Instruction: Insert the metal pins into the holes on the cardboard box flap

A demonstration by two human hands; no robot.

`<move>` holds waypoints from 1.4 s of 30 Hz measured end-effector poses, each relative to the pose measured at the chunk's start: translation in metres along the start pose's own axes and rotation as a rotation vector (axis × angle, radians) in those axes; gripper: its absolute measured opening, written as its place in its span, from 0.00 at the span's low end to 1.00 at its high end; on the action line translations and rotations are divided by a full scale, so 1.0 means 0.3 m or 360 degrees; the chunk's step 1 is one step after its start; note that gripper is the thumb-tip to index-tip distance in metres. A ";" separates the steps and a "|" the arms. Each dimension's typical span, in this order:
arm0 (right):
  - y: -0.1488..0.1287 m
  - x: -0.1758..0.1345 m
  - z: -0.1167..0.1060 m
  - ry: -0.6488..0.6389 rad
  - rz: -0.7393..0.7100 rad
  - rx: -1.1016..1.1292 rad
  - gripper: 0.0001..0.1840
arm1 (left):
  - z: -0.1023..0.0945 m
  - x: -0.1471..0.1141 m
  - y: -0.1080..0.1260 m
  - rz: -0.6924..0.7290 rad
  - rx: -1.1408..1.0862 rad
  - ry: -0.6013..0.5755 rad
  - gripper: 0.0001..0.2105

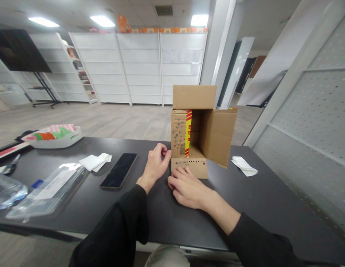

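A cardboard box (pixel 177 133) stands on the dark table with its front opening facing me. Its right flap (pixel 219 137) swings outward, its top flap (pixel 194 97) stands up, and its lower flap (pixel 201 171) shows a row of small dark holes. Several small grey round studs dot the left front panel, next to red and yellow tape (pixel 188 133). My left hand (pixel 157 163) is beside the box's lower left edge, fingers curled towards the thumb. Against the lower flap's left part, my right hand (pixel 187 188) has its fingers bent and closed; whatever they pinch is hidden.
Left of my hands lie a black phone (pixel 119 171), crumpled tissue (pixel 96 162), a clear plastic case (pixel 54 191) and a plastic bottle (pixel 8 191). A white basket (pixel 54 137) with coloured cloth stands behind. Another tissue (pixel 244 165) lies at right, near a perforated panel (pixel 308 141).
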State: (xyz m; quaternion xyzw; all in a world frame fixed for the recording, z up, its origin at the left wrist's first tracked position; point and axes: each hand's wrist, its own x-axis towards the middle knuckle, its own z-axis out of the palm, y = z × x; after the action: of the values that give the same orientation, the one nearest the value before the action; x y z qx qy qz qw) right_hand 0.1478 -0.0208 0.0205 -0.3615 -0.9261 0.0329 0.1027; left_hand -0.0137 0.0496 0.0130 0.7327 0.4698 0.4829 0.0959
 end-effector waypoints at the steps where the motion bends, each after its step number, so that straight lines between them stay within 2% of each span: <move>1: -0.002 0.000 0.000 -0.0001 0.0000 -0.0007 0.04 | 0.000 0.000 0.000 0.0001 -0.0002 0.0000 0.06; 11: -0.005 0.003 -0.005 0.0072 0.0039 0.0142 0.07 | -0.001 0.002 -0.005 0.0023 -0.0008 0.0011 0.06; 20: 0.012 0.007 0.015 0.0352 -0.0013 0.0373 0.06 | 0.000 0.001 -0.006 0.0022 -0.0007 0.0010 0.06; 27: 0.039 0.013 0.019 0.0557 -0.0065 0.0532 0.11 | -0.003 0.000 -0.004 0.0018 0.0009 0.0008 0.07; 33: 0.083 0.004 -0.005 0.0677 0.0056 0.0645 0.10 | -0.003 0.003 -0.001 0.0011 0.0014 -0.0013 0.07; 42: 0.156 -0.010 -0.015 0.1014 0.0323 0.0687 0.06 | -0.008 0.002 0.001 0.0014 0.0006 -0.0020 0.08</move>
State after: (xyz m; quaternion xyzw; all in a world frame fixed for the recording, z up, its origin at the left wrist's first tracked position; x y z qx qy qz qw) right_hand 0.1820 0.0116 0.0180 -0.4134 -0.7793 0.1229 0.4546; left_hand -0.0155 0.0493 0.0150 0.7380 0.4669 0.4777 0.0955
